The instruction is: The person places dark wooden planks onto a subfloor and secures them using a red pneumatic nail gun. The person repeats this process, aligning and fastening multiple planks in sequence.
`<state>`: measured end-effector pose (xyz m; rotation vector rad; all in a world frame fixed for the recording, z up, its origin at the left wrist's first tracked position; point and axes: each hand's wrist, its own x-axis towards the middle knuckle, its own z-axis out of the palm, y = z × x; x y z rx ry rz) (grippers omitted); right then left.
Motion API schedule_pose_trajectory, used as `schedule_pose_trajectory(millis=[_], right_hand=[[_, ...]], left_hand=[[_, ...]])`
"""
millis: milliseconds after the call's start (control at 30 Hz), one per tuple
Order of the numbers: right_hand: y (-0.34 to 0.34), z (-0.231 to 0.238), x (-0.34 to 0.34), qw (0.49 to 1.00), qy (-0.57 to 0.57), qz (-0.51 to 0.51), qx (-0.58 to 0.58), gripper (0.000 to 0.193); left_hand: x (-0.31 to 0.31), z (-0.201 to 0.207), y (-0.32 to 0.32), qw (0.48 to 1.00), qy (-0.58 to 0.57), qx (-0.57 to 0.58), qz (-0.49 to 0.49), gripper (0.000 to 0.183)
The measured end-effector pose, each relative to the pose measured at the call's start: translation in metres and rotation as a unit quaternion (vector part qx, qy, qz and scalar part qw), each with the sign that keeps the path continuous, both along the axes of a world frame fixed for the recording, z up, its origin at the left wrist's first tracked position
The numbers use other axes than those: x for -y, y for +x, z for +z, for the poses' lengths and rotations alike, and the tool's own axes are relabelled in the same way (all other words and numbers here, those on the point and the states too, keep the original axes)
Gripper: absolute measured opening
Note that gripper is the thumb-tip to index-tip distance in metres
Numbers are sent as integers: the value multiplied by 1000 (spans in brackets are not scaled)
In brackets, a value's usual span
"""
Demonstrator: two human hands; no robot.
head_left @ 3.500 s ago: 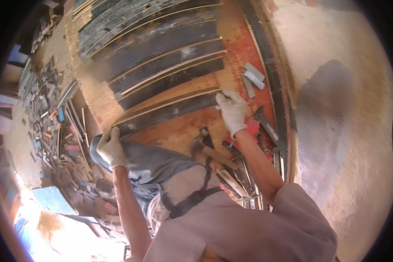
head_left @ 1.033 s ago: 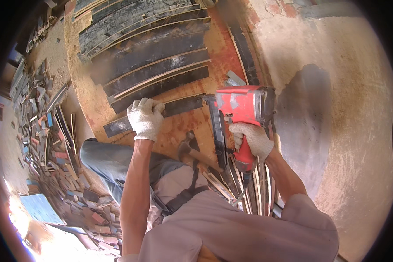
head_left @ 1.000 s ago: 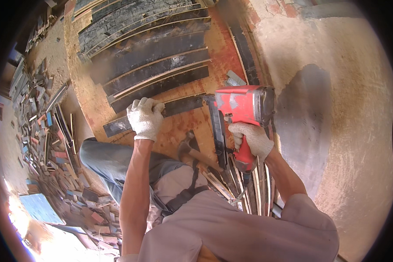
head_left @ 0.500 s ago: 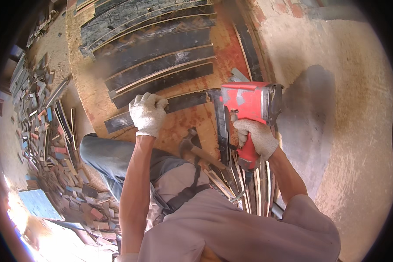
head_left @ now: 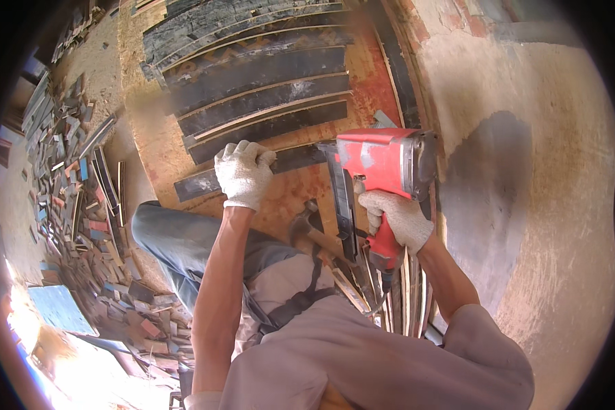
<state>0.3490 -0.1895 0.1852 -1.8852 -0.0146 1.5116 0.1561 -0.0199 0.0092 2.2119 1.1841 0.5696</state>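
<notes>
My left hand [head_left: 244, 175], in a pale knitted work glove, is closed over a dark-faced plywood strip [head_left: 199, 184], its fingers bent across the strip. My right hand [head_left: 400, 220], gloved the same way, grips the handle of a red nail gun [head_left: 376, 160]. The gun's black nose rests at or just above the strip's right part; whether it touches I cannot tell. Its long magazine [head_left: 343, 212] points back toward me. A hose runs from the base of its handle. Close to my lap lies a hammer [head_left: 309, 229], partly hidden by my leg.
Several more dark strips [head_left: 266, 92] lie in rows across the reddish-brown plywood sheet [head_left: 147, 137]. Long narrow strips [head_left: 406, 294] are bundled at my right side. Wood offcuts [head_left: 116, 253] cover the floor at left. A bare concrete floor [head_left: 560, 171] stretches along the right.
The nail gun has slid slightly left along the strip. My left hand keeps its place on the strip while the whole view shifts a little.
</notes>
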Motion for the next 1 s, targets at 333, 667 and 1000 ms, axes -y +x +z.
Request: schedule_pose_trajectory(millis=[333,667,1000], right_hand=[[-2,-24,20,998,-20,36,49,29],[-6,-15,25,998,0,20,54,21],[-20,-21,34,995,-28,91,42,15]], left_hand=[[-15,1,-85,937,149,-186,254,46],[-8,24,-92,675,-589,237,376,44],[30,15,-61,614,-649,270,359,39]])
